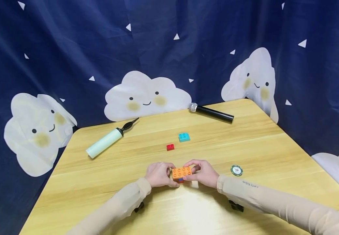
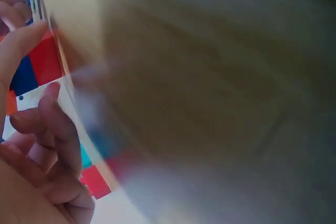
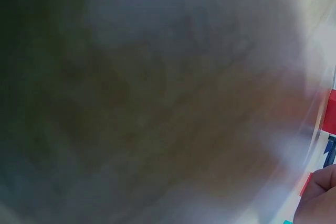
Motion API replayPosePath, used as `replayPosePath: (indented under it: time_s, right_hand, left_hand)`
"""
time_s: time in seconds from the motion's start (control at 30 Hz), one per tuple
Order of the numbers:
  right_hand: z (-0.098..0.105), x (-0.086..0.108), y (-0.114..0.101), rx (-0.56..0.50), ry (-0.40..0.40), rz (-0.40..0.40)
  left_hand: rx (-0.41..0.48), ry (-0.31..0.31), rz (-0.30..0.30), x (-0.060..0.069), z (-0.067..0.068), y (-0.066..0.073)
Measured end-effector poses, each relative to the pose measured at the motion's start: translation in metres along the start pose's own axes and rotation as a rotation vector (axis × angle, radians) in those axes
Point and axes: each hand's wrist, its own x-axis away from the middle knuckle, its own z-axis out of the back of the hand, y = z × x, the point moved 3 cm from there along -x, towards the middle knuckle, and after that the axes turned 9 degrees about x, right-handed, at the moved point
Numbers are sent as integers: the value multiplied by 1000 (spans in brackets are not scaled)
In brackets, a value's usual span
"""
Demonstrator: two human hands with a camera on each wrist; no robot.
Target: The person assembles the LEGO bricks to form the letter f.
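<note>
A stack of toy building bricks stands between both hands at the middle of the table. Its top is an orange brick [image 1: 182, 172] with two rows of studs. Below that a blue brick [image 2: 23, 77] and a red brick [image 2: 47, 62] show in the left wrist view. My left hand [image 1: 158, 175] grips the stack's left end with thumb and fingers. The right hand [image 1: 205, 174] pinches its right end. Fingers hide parts of the lower bricks. Beyond the hands lie a small red brick [image 1: 170, 147] and a turquoise brick [image 1: 184, 137].
A poker chip [image 1: 236, 170] marked 20 lies right of the right hand. At the far left is a pale green hand pump [image 1: 105, 143]; a black microphone [image 1: 213, 113] lies near the back edge. A blue curtain [image 1: 157, 49] hangs behind the wooden table [image 1: 122, 173].
</note>
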Motion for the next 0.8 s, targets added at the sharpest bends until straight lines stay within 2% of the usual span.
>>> replayPosePath:
  time_s: [0.33,0.63,0.8]
  right_hand:
    - [2,-4,0,-15,-5,2]
    - [3,-8,-1,-25,-45,-37]
    - [4,-9,-3,-9,-52,-39]
  left_hand:
    - [19,47,-26,-5,-2,-2]
    - [54,28,-9,-5,-5,-4]
    - [20,29,-23,-6,-5,-2]
